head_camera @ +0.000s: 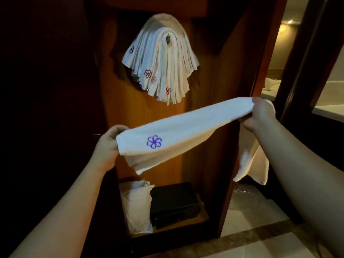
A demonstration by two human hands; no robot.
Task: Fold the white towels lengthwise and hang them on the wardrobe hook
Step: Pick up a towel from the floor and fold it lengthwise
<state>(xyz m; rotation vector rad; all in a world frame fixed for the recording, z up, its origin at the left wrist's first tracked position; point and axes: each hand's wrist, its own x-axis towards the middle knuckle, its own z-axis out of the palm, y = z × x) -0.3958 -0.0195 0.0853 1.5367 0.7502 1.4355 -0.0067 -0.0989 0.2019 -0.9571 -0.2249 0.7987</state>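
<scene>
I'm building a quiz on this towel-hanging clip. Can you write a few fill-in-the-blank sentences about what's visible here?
1. The towel stretched between the left hand and the right hand bears a ____ flower logo.
2. The hanging towels are draped over a ____ in the wardrobe.
3. On the wardrobe floor, a white pillow lies beside a ____ box.

Missing words: purple; hook; black
</scene>
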